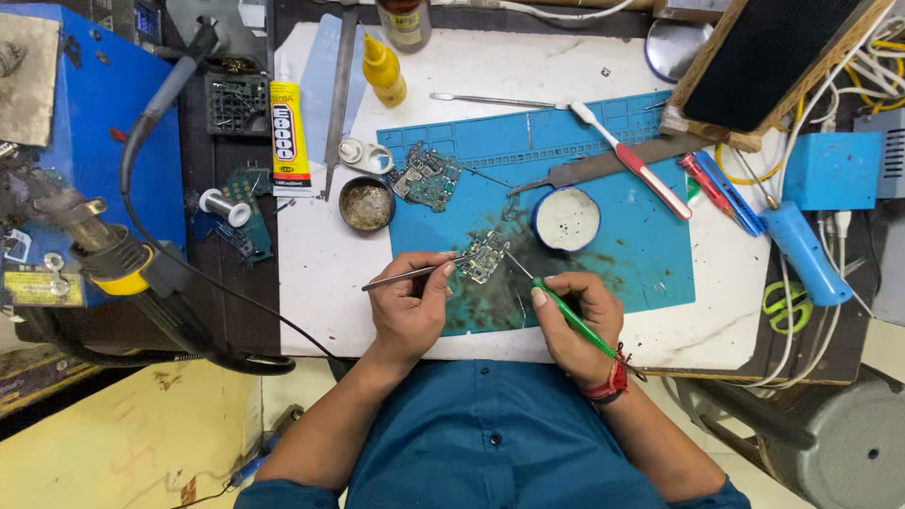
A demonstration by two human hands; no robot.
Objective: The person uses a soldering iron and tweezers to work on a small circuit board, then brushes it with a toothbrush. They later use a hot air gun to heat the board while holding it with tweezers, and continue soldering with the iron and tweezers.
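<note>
The small circuit board (484,257) lies on the blue work mat (650,179), just above both hands, near the middle of the view. At about 9 o'clock from it, the left hand (407,306) pinches metal tweezers (415,274) between thumb and fingers, and the tips touch the left edge of the board. At about 4 o'clock from the board, the right hand (575,325) is closed around a green-handled soldering iron (564,311); its thin tip points up to the right edge of the board.

The step in hand seems to be fine rework on the board: the tweezers keep a part or the board steady while the tip works on it. I judge the next move needs a very steady left hand and a light, exact touch of the tip.

At 12 o'clock from the board a second circuit board (426,176) rests, and at 1 o'clock a round white tin (566,219). The parts on the board are too small to tell, and if the tweezers grip a component I cannot see.
</note>
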